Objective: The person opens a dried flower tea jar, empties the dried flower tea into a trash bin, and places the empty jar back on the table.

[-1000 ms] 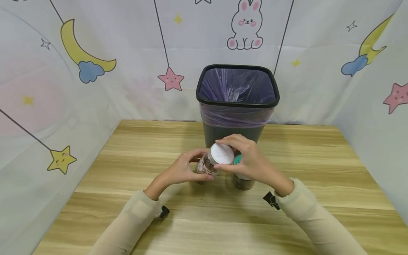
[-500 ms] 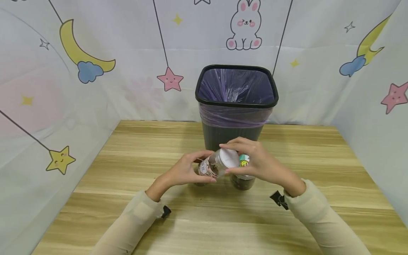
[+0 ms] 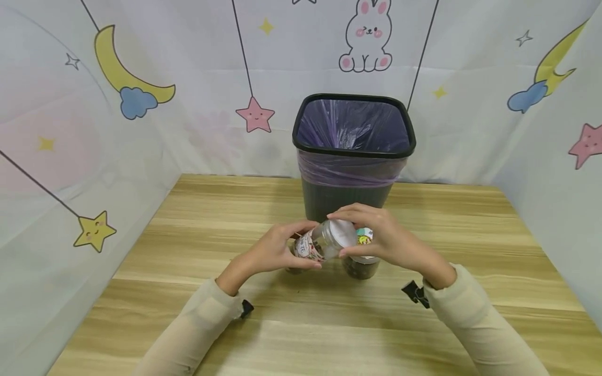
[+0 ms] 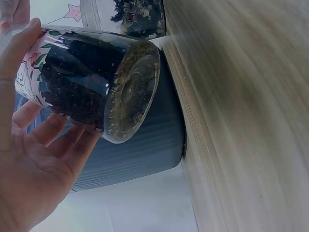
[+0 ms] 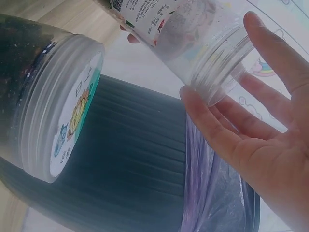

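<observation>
My left hand (image 3: 270, 251) grips the body of a clear plastic jar (image 3: 310, 247), tilted with its white-looking top toward the right. Dark dried bits lie inside, and a flowered label wraps its side. In the left wrist view the jar's round base (image 4: 134, 92) faces the camera. At the upper end, thumb and fingers of my right hand (image 3: 395, 243) pinch the jar's lid (image 3: 344, 233). A second jar (image 3: 360, 268) of dark bits stands upright behind and below that hand, its lid (image 5: 72, 116) bearing a green and yellow sticker.
Just behind the jars stands a dark bin (image 3: 345, 196) lined with a purple bag (image 3: 329, 125). The wood-grain table (image 3: 301, 329) meets a printed white cloth backdrop (image 3: 207, 52) at the back and sides. Black clips (image 3: 416, 293) hang at both cuffs.
The jar has tilted further over to the right, and my right hand has shifted right with its top. More of the second jar's sticker shows now.
</observation>
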Available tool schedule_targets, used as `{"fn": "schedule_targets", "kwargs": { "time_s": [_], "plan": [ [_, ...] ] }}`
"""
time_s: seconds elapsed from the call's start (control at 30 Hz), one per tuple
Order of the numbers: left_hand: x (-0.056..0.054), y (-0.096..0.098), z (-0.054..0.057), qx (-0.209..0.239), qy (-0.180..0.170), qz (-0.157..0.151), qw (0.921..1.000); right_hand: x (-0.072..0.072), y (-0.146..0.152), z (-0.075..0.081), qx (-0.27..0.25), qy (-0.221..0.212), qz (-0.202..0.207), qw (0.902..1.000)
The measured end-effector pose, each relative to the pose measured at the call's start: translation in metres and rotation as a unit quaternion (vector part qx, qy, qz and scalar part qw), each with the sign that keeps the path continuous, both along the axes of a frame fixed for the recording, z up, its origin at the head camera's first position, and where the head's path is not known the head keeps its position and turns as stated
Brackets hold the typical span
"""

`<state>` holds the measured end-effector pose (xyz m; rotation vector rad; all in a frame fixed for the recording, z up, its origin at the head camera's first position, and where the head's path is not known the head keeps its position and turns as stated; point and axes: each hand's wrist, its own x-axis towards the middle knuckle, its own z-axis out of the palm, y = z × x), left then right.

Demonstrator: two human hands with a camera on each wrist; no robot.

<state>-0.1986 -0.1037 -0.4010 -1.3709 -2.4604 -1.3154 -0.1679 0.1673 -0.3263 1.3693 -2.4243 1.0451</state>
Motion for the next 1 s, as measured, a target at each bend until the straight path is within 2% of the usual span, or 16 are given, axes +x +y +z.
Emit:
{"fn": "schedule_targets", "kwargs": {
  "time_s": [0.33,0.6,1.0],
  "plan": [
    [-0.0011,0.0015,-0.0003,-0.007,0.014,-0.005,0.9999,-0.0013,0.0008,-0.0027,0.000,0.017,0.014,0.9998],
    [-0.0006,0.0015,0.0011,-0.034,0.033,0.008,0.9988,-0.0019,0.0012,-0.0036,0.008,0.033,0.017,0.9993],
    [0.0018,0.0001,0.0036,-0.044,0.050,0.015,0.9977,-0.0007,0.0016,-0.0039,0.008,0.028,0.028,0.9992]
  ]
}}
